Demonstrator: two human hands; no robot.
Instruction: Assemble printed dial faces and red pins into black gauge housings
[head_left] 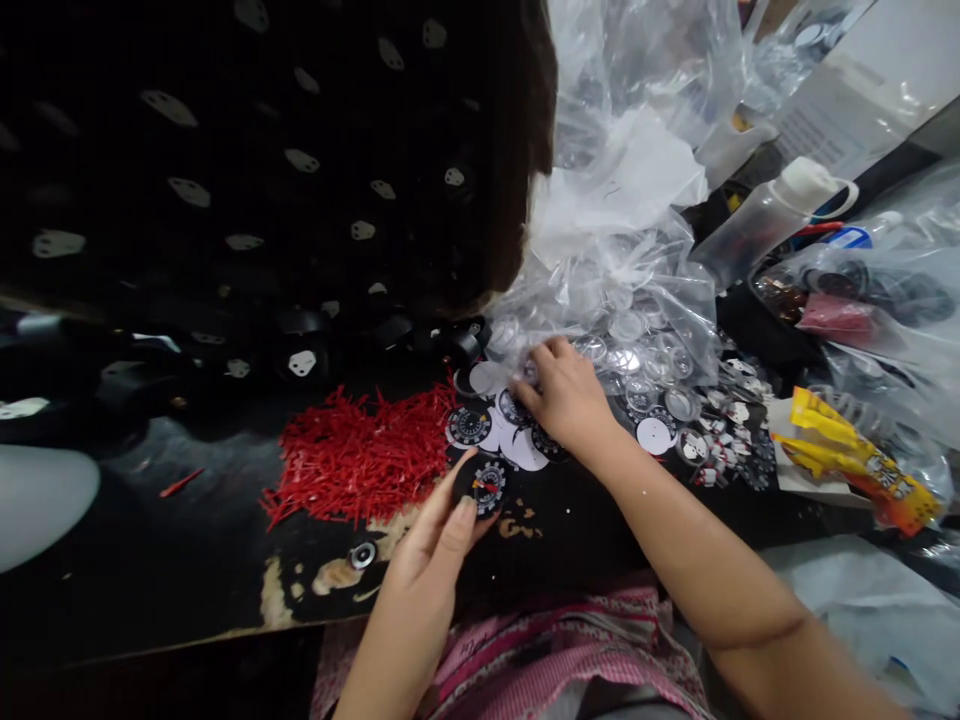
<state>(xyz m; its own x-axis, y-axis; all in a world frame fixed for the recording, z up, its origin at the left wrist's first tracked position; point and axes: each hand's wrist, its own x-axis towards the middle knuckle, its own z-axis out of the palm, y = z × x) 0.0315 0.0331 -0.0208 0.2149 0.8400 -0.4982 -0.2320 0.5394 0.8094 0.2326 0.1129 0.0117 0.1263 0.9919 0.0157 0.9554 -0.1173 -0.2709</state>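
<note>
In the head view, the black round dial (pixel 493 480) was in the left hand (pixel 439 532), just above the near part of the dark table (pixel 187 570). Small red and yellow pointers showed at its centre; a brush from a thumb or from the other hand might have knocked them askew, and a loose pinch might have let the dial tip. The white discs (pixel 521 448) overlapped beside the right hand (pixel 566 395), so fingers digging there could have slid them across one another or scratched a printed dial (pixel 469 426). The heap of red slivers (pixel 360 455) lay close on the left, where a careless sweep could have mixed them in. A small silver-rimmed piece (pixel 363 555) near the left wrist could have been nudged toward the edge.

The left hand gripped the dial by its rim, thumb on the near side, wrist low. The right arm reached in from the near right, its hand palm down with fingers curled at the clear round covers (pixel 626 325); whether they pinched anything could not be told.
</note>
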